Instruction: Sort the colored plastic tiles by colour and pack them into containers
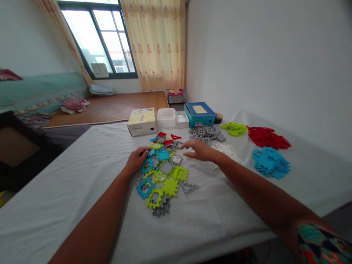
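A mixed heap of flat toothed puzzle tiles [162,172] in blue, lime, grey, red and white lies on the white sheet [68,183]. My left hand [137,158] rests at the heap's left edge, fingers curled on a blue tile [147,165]. My right hand [198,149] hovers flat over the heap's right side, fingers stretched toward the left, holding nothing. Sorted piles lie to the right: grey [207,134], lime [235,128], red [266,137], blue [271,163] and white [227,150].
At the far edge stand a yellow-white carton [141,121], a clear plastic tub [167,117] and a blue box [199,113]. A wall runs along the right. A bed, wooden platform and window lie beyond on the left.
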Tool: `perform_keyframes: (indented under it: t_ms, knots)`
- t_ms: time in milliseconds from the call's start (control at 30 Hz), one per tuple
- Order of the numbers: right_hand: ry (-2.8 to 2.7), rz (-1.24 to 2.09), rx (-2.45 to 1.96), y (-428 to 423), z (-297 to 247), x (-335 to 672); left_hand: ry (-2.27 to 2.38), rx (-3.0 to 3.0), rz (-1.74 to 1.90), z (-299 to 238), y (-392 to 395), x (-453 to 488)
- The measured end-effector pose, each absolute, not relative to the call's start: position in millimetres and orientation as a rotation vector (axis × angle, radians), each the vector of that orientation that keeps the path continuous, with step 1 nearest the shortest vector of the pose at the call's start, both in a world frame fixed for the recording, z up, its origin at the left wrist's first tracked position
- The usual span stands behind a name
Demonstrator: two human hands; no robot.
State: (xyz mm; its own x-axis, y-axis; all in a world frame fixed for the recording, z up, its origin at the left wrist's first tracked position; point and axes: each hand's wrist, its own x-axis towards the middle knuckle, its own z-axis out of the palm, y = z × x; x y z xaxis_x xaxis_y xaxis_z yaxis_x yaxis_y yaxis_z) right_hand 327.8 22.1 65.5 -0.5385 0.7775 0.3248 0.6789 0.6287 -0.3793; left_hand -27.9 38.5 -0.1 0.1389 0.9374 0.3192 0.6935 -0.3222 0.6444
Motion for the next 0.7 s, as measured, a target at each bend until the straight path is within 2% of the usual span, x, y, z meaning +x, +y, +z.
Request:
perform_keyframes:
  t_ms: [100, 300, 433, 600, 700]
  knots:
    - [-2.558, 0.391, -0.95, -5.0, 51.3, 294.9, 1.579, 2.071, 0.992, -0.2, 38.1, -26.8]
    - [-2.556, 0.316, -1.049, -15.5, 30.9, 285.5, 1.567, 2.082, 1.002, -1.2, 36.9, -25.0]
    - [-2.574, 0.486, -1.107, -24.9, 39.8, 296.8, 1.555, 2.091, 1.007, -0.2, 36.2, -24.3]
    - [-2.775, 0.582, -0.957, -34.2, 49.4, 301.9, 1.558, 2.101, 0.983, 0.2, 36.8, -26.5]
    - [-2.699, 0.772, -0.962, -27.9, 49.9, 308.9, 1.561, 2.092, 0.967, -0.9, 38.3, -29.1]
